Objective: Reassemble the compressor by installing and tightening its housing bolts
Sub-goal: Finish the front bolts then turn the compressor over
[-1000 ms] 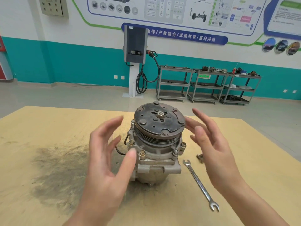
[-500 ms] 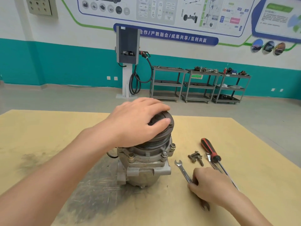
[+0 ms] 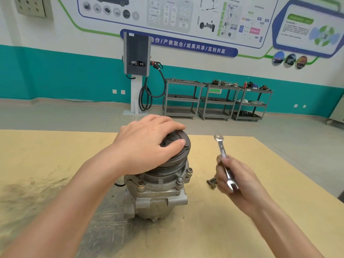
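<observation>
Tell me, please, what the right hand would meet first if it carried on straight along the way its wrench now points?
The right hand holds the wrench pointing up and away over the table, just right of the compressor. That line looks free: nothing on it before the table's far edge, though depth is hard to judge here.

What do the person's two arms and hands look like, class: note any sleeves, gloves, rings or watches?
Both forearms are bare, with no sleeves in view. The left hand and right hand wear no gloves. No rings, watch or bracelet show on the visible fingers or wrists.

Bare desk [image 3: 260, 229] opens to your right; loose bolts [image 3: 211, 183] lie between the compressor [image 3: 158, 198] and your right hand [image 3: 234, 181].
</observation>
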Demonstrator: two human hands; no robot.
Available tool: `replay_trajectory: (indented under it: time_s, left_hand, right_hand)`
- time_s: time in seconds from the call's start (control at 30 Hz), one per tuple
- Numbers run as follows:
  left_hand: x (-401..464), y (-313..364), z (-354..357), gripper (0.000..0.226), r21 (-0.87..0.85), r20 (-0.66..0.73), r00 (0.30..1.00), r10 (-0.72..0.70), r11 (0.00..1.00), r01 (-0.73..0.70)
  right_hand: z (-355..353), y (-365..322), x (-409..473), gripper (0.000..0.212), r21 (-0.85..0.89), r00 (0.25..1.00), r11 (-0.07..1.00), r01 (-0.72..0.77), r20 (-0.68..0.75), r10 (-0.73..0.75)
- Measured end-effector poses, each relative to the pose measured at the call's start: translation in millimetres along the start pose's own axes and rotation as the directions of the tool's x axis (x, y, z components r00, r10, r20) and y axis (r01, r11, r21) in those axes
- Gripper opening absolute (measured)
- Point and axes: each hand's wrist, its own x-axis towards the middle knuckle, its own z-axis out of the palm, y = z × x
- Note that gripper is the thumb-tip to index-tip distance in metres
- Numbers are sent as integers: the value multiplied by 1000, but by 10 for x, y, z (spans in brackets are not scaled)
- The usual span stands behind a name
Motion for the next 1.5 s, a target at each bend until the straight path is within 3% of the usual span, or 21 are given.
replay_trajectory:
  time_s: [0.13, 0.3, 0.47, 0.63, 0.87, 1.27, 1.5]
  left_hand:
    - [11, -17, 13, 55, -13, -15, 1000, -1, 1000, 1]
    - [6, -16, 22, 55, -17, -38, 999, 0, 1000, -1]
    - [7, -27, 47, 59, -32, -81, 997, -7, 999, 4]
    - [-2, -22, 68, 59, -50, -127, 992, -27, 999, 20]
    - [-3, -11, 59, 59, -64, -112, 993, -33, 998, 26]
    - [-12, -16, 62, 45, -36, -107, 994, -5, 999, 1]
    - [-46, -4, 92, 67, 23, -186, 981, 55, 998, -52]
  right_hand:
    - [258, -107, 125, 17, 4, 991, 993, 120, -56, -119]
    - [529, -65, 227, 22, -57, 984, 983, 176, -24, -177]
    - [582, -53, 285, 23, 62, 990, 988, 142, 6, -143]
    - [581, -82, 299, 27, -42, 984, 994, 98, 155, -90]
    - [638, -169, 344, 21, -30, 975, 998, 64, 217, -56]
    - [729, -103, 283, 31, 43, 996, 999, -15, 91, 11]
    - [842, -1, 203, 21, 126, 998, 990, 63, -20, -61]
